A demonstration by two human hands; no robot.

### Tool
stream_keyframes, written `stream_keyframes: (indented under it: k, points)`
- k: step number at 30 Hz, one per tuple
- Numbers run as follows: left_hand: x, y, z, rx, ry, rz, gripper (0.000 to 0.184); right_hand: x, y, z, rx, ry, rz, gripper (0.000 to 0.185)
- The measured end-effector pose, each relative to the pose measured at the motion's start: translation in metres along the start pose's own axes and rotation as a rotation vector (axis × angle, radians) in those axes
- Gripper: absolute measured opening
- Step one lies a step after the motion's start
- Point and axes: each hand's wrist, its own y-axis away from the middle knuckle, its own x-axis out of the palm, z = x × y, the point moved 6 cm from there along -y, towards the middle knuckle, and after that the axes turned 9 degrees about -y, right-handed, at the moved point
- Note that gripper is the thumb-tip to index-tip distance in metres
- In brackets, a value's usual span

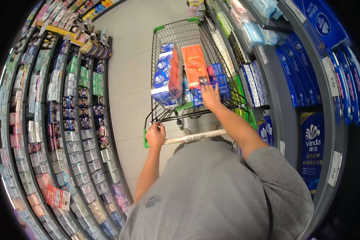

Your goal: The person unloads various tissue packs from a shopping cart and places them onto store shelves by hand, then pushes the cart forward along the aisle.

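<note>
Inside the wire-mesh shopping cart (193,19): flat, rectangular orange package (193,64), beside blue-and-white packs (163,80) in glossy clear plastic. At the package's near end: right hand (211,97), palm down, fingers extended and slightly parted, touching its surface. Around the left end of the pale cylindrical handle (194,137): left hand (155,135), curled closed. Rightward, on shelving (335,158): blue Vinda pack (312,148).

the pack (194,64) is orange, the shirt (212,188) grey.
</note>
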Motion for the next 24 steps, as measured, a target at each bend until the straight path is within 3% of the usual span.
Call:
stream_keyframes:
  k: [6, 8, 11, 12, 16, 18, 20, 21, 24]
  points:
    - [-0.001, -0.003, 0.012, -0.032, 0.139, 0.04, 0.014, -0.022, -0.001, 0.006, 0.027, -0.019, 0.066, 0.044]
    - [-0.002, -0.005, 0.016, -0.057, 0.16, 0.052, 0.016, -0.039, 0.005, -0.001, 0.149, -0.297, -0.242, 0.046]
    - [0.006, -0.006, 0.015, -0.066, 0.332, 0.09, 0.015, -0.077, 0.01, -0.016, 0.36, -0.608, -0.507, 0.047]
    - [0.007, -0.009, 0.01, -0.065, 0.387, 0.133, 0.016, -0.088, 0.015, -0.022, 0.412, -0.643, -0.635, 0.046]
    - [0.025, -0.026, -0.031, -0.122, 0.794, 0.331, 0.017, -0.117, 0.042, -0.049, 0.694, -1.392, -0.724, 0.033]
    - [0.029, -0.036, -0.053, -0.116, 0.847, 0.461, 0.018, -0.135, 0.064, -0.044, 0.825, -1.618, -0.737, 0.03]
    - [0.034, -0.04, -0.082, -0.131, 1.063, 0.687, 0.021, -0.153, 0.083, -0.04, 0.818, -1.675, -0.743, 0.027]
    - [0.032, -0.041, -0.092, -0.134, 1.041, 0.821, 0.033, -0.156, 0.091, -0.039, 0.813, -1.798, -0.748, 0.025]
    - [0.02, -0.048, -0.119, -0.204, 1.233, 0.935, 0.046, -0.17, 0.107, -0.026, 0.804, -1.942, -0.743, 0.025]
